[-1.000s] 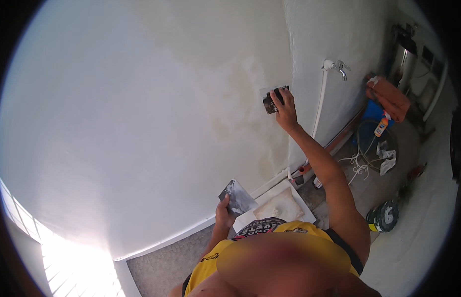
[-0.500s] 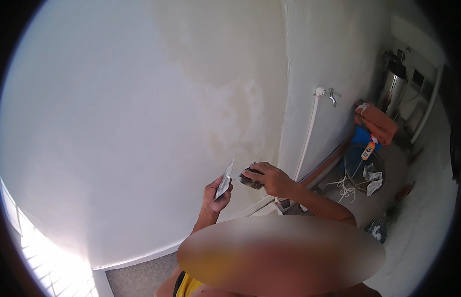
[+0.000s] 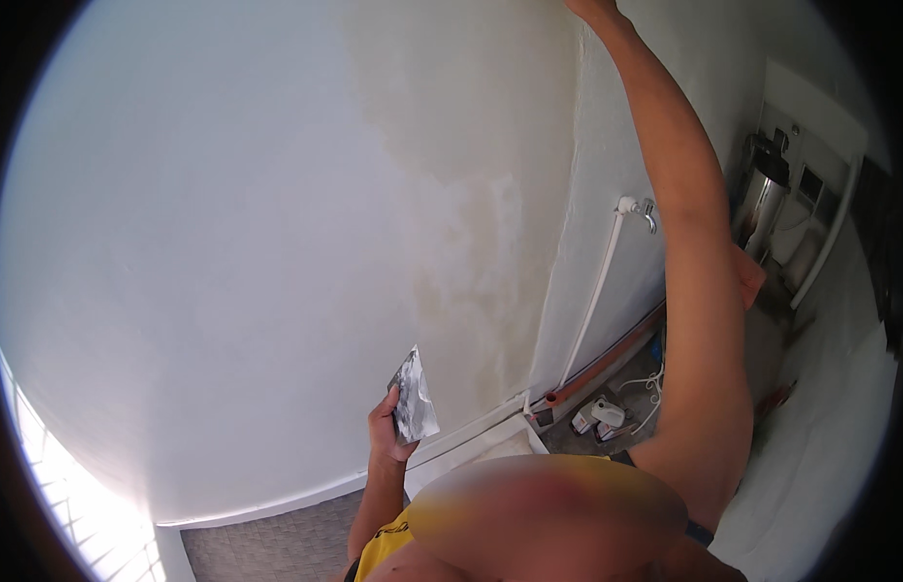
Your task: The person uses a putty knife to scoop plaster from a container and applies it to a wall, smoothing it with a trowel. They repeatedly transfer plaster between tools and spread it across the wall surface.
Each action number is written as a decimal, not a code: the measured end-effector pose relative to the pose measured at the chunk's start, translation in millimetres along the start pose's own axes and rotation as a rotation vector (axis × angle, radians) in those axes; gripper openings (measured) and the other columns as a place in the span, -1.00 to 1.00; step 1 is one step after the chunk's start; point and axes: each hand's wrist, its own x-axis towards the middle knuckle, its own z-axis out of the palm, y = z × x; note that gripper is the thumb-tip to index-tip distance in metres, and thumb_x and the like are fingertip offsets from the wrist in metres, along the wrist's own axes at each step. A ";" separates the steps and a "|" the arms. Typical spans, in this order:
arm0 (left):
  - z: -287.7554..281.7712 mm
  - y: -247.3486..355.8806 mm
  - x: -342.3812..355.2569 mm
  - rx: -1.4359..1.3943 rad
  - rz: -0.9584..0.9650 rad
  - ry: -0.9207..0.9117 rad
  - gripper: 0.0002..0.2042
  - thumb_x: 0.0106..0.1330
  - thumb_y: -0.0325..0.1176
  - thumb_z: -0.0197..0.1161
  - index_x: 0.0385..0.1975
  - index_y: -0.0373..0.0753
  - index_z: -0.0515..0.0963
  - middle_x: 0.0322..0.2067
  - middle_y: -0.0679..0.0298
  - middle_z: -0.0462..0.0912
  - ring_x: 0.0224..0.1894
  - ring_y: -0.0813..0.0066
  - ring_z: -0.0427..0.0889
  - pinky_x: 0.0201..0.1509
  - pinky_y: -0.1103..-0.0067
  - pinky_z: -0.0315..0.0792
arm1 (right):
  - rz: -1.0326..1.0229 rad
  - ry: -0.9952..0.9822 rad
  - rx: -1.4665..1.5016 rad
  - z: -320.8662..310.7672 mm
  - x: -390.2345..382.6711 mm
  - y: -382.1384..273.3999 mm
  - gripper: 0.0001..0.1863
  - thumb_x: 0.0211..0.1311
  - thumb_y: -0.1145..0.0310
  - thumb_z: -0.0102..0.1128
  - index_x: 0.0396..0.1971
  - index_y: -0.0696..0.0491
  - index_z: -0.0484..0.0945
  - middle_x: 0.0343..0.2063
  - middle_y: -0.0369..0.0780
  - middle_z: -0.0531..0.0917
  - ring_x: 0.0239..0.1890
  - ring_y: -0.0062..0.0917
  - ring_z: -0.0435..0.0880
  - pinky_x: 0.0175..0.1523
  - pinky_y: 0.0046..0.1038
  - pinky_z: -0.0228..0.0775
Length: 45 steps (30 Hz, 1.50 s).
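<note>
My left hand (image 3: 385,427) is closed on a thin, flat metal putty blade (image 3: 414,398), held low in front of the wall. Whitish and grey smears cover the blade's face. Reaching far up along the wall corner, my right arm is stretched out, and only part of my right hand (image 3: 592,8) shows at the top edge. Its fingers, and anything in them, are cut off. The wall (image 3: 228,242) is pale, with patchy beige and white areas (image 3: 471,233) near the corner.
A tap (image 3: 645,213) on a white pipe (image 3: 592,301) sticks out of the right-hand wall. Below lie a reddish-brown pipe (image 3: 607,359) and small white containers (image 3: 604,415). A metal cylinder (image 3: 762,204) stands at the far right. Bright light falls at the lower left.
My right hand, which held a dark, flat tool near the blade, has swung up to the top edge. My left hand has moved slightly down and left, turning the blade's face into view.
</note>
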 end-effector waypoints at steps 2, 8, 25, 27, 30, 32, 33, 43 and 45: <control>-16.9 -2.8 -7.4 -0.010 0.033 0.062 -0.61 0.53 -0.25 0.08 0.22 -0.33 0.49 0.07 0.09 0.71 0.06 0.18 0.73 0.19 0.26 0.62 | 0.099 -0.065 0.004 6.5 -11.2 1.6 -0.52 0.49 0.59 -0.16 0.36 0.15 0.42 0.35 -0.03 0.49 0.43 -0.16 0.40 0.49 -0.25 0.26; -50.9 -8.1 -30.0 -0.014 0.039 0.207 -0.65 0.56 -0.20 0.04 0.18 -0.24 0.54 -0.02 0.15 0.75 -0.04 0.26 0.77 0.08 0.29 0.67 | 0.072 -0.075 -0.192 43.0 -163.8 -1.5 -0.29 0.22 0.65 0.10 0.42 -0.03 0.36 0.31 -0.02 0.48 0.35 -0.03 0.42 0.42 -0.10 0.32; -1.8 -8.3 -20.6 0.135 0.223 0.012 -0.55 0.65 -0.12 -0.09 0.35 -0.27 0.35 0.24 0.13 0.56 0.24 0.19 0.58 0.35 0.19 0.47 | 1.160 -0.636 0.467 -4.1 -586.0 -149.1 -0.54 0.40 0.49 0.15 0.28 0.11 0.45 0.07 -0.04 0.64 0.15 -0.17 0.65 0.14 -0.02 0.59; 6.6 -11.2 -4.1 0.286 0.473 -0.071 -0.51 0.68 -0.05 -0.13 0.37 -0.29 0.29 0.27 0.14 0.50 0.29 0.24 0.52 0.40 0.21 0.41 | 1.655 -0.383 1.074 -41.1 -590.6 -186.8 -0.67 0.52 0.30 0.08 0.19 0.01 0.51 -0.06 -0.18 0.70 -0.02 -0.27 0.74 -0.11 -0.03 0.69; 18.8 -30.4 20.4 0.730 0.782 -0.216 -0.44 0.64 0.00 -0.04 0.34 -0.38 0.35 0.27 0.09 0.52 0.29 0.18 0.52 0.42 0.23 0.37 | 2.046 -0.250 1.579 -85.8 -587.5 -243.4 -0.67 0.48 0.21 0.16 0.12 0.04 0.53 -0.08 -0.22 0.72 -0.15 -0.38 0.78 -0.28 -0.16 0.74; 23.4 -39.7 30.9 1.128 0.901 -0.460 -0.52 0.61 -0.06 0.04 0.31 -0.31 0.45 0.24 0.03 0.55 0.26 0.08 0.55 0.38 0.22 0.40 | 2.129 -0.275 1.732 -101.9 -572.5 -260.3 -0.65 0.47 0.21 0.15 0.13 0.03 0.53 -0.11 -0.21 0.72 -0.12 -0.34 0.77 -0.23 -0.18 0.73; 24.5 -40.7 36.5 1.344 0.964 -0.676 -0.57 0.60 -0.11 0.07 0.28 -0.26 0.50 0.23 -0.01 0.57 0.24 0.03 0.56 0.35 0.21 0.42 | 2.103 -0.295 1.945 -110.2 -562.9 -264.5 -0.65 0.47 0.20 0.15 0.14 0.03 0.52 -0.12 -0.21 0.72 -0.11 -0.33 0.77 -0.21 -0.19 0.73; 13.0 -38.1 52.4 0.461 0.417 0.059 -0.59 0.65 -0.08 -0.03 0.14 -0.35 0.48 -0.07 0.20 0.67 -0.03 0.38 0.69 0.11 0.40 0.61 | 1.833 -0.560 1.772 -158.8 -507.0 -256.3 -0.62 0.38 0.27 0.24 0.09 0.14 0.55 -0.10 -0.21 0.73 -0.09 -0.43 0.77 0.00 -0.33 0.65; 15.6 -36.6 63.1 0.342 0.355 0.139 -0.62 0.65 -0.11 0.00 0.15 -0.33 0.45 -0.06 0.20 0.67 -0.03 0.36 0.70 0.10 0.38 0.62 | 1.940 -0.601 1.761 -146.7 -521.3 -263.2 -0.63 0.37 0.28 0.26 0.08 0.15 0.56 -0.14 -0.23 0.72 -0.14 -0.45 0.77 -0.06 -0.35 0.66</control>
